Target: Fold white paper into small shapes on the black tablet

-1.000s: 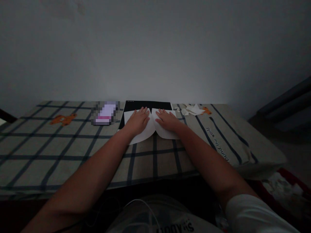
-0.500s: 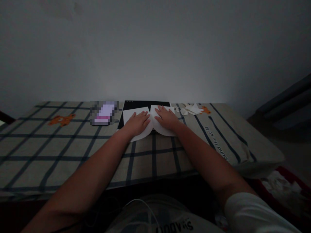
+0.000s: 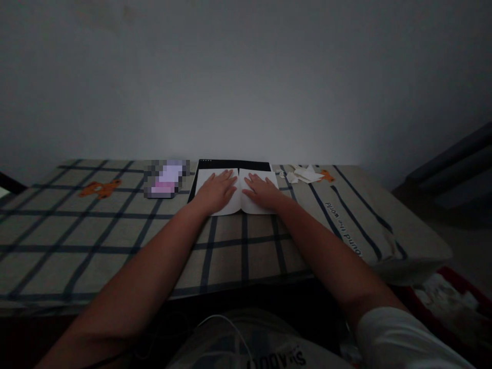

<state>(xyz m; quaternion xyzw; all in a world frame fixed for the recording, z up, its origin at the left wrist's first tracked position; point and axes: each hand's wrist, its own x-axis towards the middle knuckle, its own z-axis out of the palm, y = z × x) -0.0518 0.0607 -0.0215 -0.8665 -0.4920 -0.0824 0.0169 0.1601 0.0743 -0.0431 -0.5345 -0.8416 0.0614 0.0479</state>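
White paper lies over a black, flat rectangular thing. It shows as two halves that meet in the middle, with rounded lower edges and a thin dark gap at the top. Whether the halves are joined, I cannot tell. My left hand rests flat on the left half, fingers spread and pointing away from me. On the right half my right hand is pressed down, also with outstretched fingers. Neither hand grasps anything.
A checked tablecloth covers the table. Left of the paper lies a phone, its screen lit and blurred. Torn paper scraps are at the right. Below the table's right side stands a red container with pale crumpled bits.
The left half of the paper has turned straighter, in line with the right half, and the gap between them has narrowed. Both hands stay flat on the paper.
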